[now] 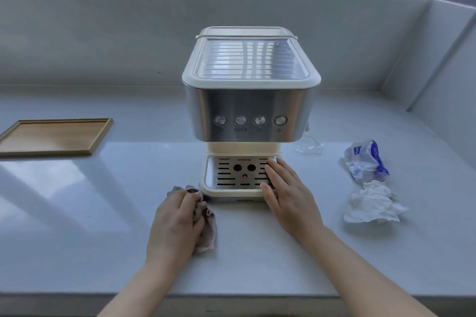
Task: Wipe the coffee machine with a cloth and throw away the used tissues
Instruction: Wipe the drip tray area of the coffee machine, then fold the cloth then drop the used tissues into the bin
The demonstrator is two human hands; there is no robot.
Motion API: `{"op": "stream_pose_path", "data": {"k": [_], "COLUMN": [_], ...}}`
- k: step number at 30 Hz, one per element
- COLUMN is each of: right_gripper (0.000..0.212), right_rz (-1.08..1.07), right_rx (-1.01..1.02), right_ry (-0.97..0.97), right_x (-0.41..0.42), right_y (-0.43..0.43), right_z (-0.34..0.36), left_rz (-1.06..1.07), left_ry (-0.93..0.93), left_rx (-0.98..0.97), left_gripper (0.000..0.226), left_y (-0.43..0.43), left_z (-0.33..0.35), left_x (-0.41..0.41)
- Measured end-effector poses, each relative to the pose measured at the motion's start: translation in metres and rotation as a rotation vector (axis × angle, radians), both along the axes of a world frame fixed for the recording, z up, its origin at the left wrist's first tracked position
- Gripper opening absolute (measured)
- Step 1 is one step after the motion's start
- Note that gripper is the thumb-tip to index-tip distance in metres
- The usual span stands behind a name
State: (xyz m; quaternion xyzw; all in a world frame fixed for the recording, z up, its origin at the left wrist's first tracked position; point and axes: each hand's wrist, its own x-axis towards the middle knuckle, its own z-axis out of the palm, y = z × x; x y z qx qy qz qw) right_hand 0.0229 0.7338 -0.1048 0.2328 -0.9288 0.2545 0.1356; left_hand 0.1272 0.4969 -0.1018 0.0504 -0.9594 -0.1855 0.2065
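A steel and cream coffee machine (248, 100) stands in the middle of the counter, its slotted drip tray (231, 175) facing me. My left hand (175, 224) grips a crumpled pinkish cloth (204, 226) on the counter, touching the front left corner of the machine's base. My right hand (288, 193) lies flat with fingers spread on the right side of the drip tray, holding nothing. A crumpled white tissue (373, 203) lies on the counter to the right of the machine.
A blue and white tissue pack (367, 159) sits just behind the used tissue. A small clear glass dish (309, 147) rests beside the machine's right side. A wooden tray (51, 136) lies at the far left. A wall rises at the right, a window ledge behind.
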Motion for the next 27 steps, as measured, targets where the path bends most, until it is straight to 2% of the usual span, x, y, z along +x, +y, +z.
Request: {"op": "stream_pose_path", "data": {"k": [3, 6, 9, 11, 13, 16, 18, 22, 27], "right_gripper": [0.061, 0.05, 0.042, 0.043, 0.051, 0.08, 0.091, 0.096, 0.097], "right_rz": [0.022, 0.059, 0.098, 0.132, 0.167, 0.278, 0.327, 0.383, 0.461], "right_rx": [-0.016, -0.146, -0.203, -0.218, -0.209, 0.002, 0.133, 0.145, 0.224], "right_ry": [-0.022, -0.051, 0.041, 0.105, 0.034, -0.245, -0.346, -0.388, -0.415], "right_x": [-0.001, 0.002, 0.012, 0.03, 0.055, 0.076, 0.075, 0.068, 0.058], "right_y": [0.001, 0.003, 0.012, 0.022, 0.03, 0.029, 0.021, 0.001, -0.022], "right_z": [-0.003, 0.003, 0.02, 0.028, 0.033, 0.032, 0.031, 0.039, 0.044], "left_rz": [0.062, 0.131, 0.097, -0.032, -0.128, -0.112, -0.161, -0.197, -0.235], "left_ry": [-0.029, -0.081, -0.154, -0.131, -0.093, -0.213, -0.234, -0.209, -0.283], "left_rx": [-0.069, -0.049, 0.225, 0.472, 0.566, 0.442, 0.369, 0.308, 0.228], "left_gripper": [0.026, 0.023, 0.039, 0.055, 0.064, 0.079, 0.081, 0.07, 0.053], "left_y": [0.032, 0.06, 0.081, 0.079, 0.062, 0.032, 0.023, 0.019, 0.019], "left_z": [0.001, 0.004, 0.013, 0.018, 0.016, 0.014, 0.013, 0.014, 0.019], "left_x": [0.009, 0.011, 0.013, 0.023, 0.034, 0.042, 0.041, 0.038, 0.033]}}
